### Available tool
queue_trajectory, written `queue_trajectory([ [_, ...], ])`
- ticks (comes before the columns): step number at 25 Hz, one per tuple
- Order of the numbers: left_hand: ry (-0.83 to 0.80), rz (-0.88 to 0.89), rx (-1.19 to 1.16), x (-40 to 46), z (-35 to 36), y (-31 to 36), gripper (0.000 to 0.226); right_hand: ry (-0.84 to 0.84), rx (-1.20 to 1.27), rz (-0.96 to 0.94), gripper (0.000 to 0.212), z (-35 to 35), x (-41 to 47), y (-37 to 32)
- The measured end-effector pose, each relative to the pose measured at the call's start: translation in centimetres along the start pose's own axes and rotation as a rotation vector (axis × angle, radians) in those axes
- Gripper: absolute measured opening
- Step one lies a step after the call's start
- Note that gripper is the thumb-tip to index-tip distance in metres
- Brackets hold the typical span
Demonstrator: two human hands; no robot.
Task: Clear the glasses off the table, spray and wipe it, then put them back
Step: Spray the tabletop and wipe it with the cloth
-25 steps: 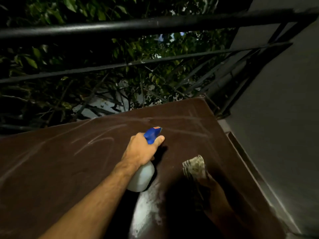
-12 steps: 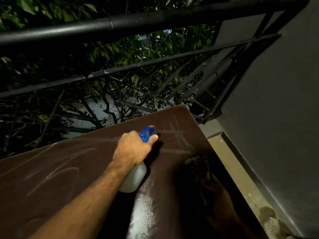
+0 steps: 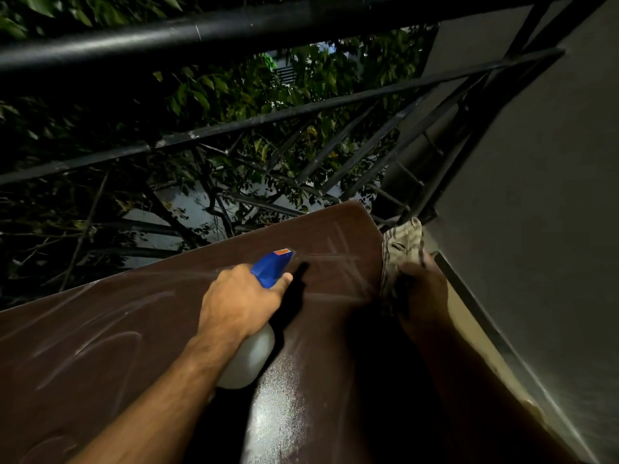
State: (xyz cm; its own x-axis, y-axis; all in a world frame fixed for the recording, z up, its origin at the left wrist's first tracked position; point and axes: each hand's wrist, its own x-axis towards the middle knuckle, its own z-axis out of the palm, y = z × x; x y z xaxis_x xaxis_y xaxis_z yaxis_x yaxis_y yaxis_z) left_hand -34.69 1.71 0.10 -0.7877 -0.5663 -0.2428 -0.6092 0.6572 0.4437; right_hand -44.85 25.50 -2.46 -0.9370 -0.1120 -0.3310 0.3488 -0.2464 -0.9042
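A dark brown table (image 3: 110, 333) fills the lower part of the view, streaked with wipe marks and wet with fine droplets near its front. My left hand (image 3: 241, 299) grips a white spray bottle (image 3: 249, 358) with a blue trigger head (image 3: 271, 267), its nozzle aimed at the table's far right corner. My right hand (image 3: 423, 288), in shadow at the table's right edge, holds a striped grey cloth (image 3: 400, 249) bunched upward. No glasses are in view.
A black metal railing (image 3: 234, 31) runs along the far side of the table, with leafy branches behind it. A grey wall (image 3: 536, 212) stands close on the right, with a narrow strip of floor (image 3: 469, 329) between it and the table.
The view has swung left and tilted. My right hand has lifted the cloth off the table surface toward the right edge. My left hand keeps the bottle pointed at the far corner.
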Motion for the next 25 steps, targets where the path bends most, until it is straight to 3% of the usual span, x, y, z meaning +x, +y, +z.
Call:
queue_trajectory([
  [3, -0.005, -0.009, -0.045, -0.7, -0.3, 0.2, 0.047, 0.035, -0.389, -0.133, 0.050, 1.3, 2.4, 1.8],
  [6, -0.034, 0.014, -0.064, -1.4, -0.4, -0.2, 0.028, -0.117, -1.078, -0.368, 0.064, 3.0, 2.9, 5.6],
  [10, -0.052, 0.047, -0.209, -1.2, -0.5, -0.6, 0.021, -0.369, -1.405, -0.641, 0.067, 6.0, -1.7, 9.7],
  [13, -0.027, 0.021, -0.153, -0.5, 0.1, -0.4, 0.024, -0.542, -1.535, -0.780, 0.061, 5.4, -1.0, 9.8],
  [15, -0.034, 0.013, -0.148, -0.2, 0.6, -0.5, 0.028, -0.425, -1.608, -0.797, 0.060, 4.8, 3.0, 8.6],
  [17, -0.029, 0.019, -0.144, -0.2, 1.0, -0.7, 0.028, -0.266, -1.638, -0.646, 0.062, 4.7, 7.8, 6.3],
  [19, -0.010, 0.006, -0.146, 0.1, 0.9, -0.6, 0.032, -0.226, -1.605, -0.438, 0.060, 5.4, 10.4, 4.7],
  [20, -0.009, -0.004, -0.150, 0.1, 0.7, -0.5, 0.036, -0.229, -1.599, -0.424, 0.059, 6.1, 10.6, 4.9],
  [25, -0.026, -0.011, -0.102, 0.3, 0.3, 0.4, 0.046, -0.567, -1.573, -0.836, 0.057, 6.0, 3.6, 8.5],
])
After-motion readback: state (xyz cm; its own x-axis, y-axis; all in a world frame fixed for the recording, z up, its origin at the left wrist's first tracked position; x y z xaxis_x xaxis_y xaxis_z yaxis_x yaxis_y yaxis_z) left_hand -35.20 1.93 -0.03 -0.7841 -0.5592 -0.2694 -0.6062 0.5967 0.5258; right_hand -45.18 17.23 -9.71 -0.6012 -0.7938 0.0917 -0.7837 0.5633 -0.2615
